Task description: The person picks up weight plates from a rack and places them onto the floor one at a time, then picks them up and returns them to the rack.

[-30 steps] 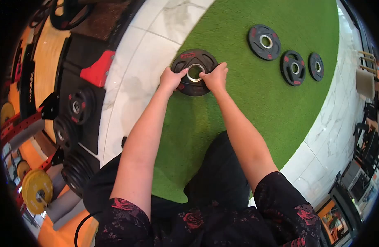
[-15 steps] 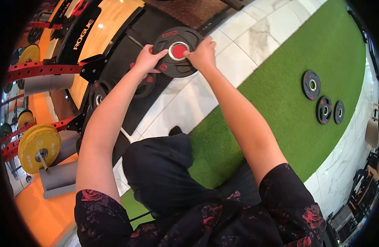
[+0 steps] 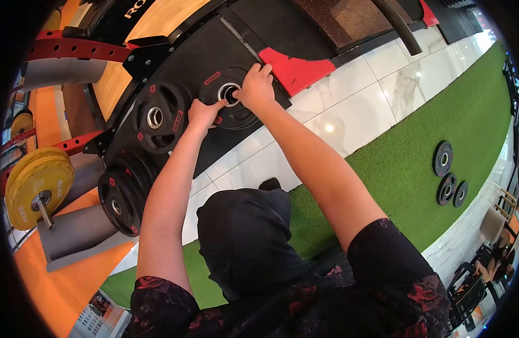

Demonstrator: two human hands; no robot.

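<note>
A black weight plate with red markings and a metal-ringed centre hole is between my hands, above the black mat. My left hand grips its lower left side, with the thumb reaching toward the hole. On the right, my right hand is closed round the plate, thumb at the ring and fingers over the top edge. The hole looks dark inside. Just left of it is another black weight plate with a metal ring. Below that, several black plates sit stacked together.
Yellow plates hang on a bar at the left, near a red rack upright. A red metal foot lies beyond my right hand. Three small plates rest on green turf. White tiles run beside the mat.
The view has shifted, bringing the neighbouring plates into clearer sight. The held plate has moved down and leftward over the mat; its hole now shows dark instead of red.
</note>
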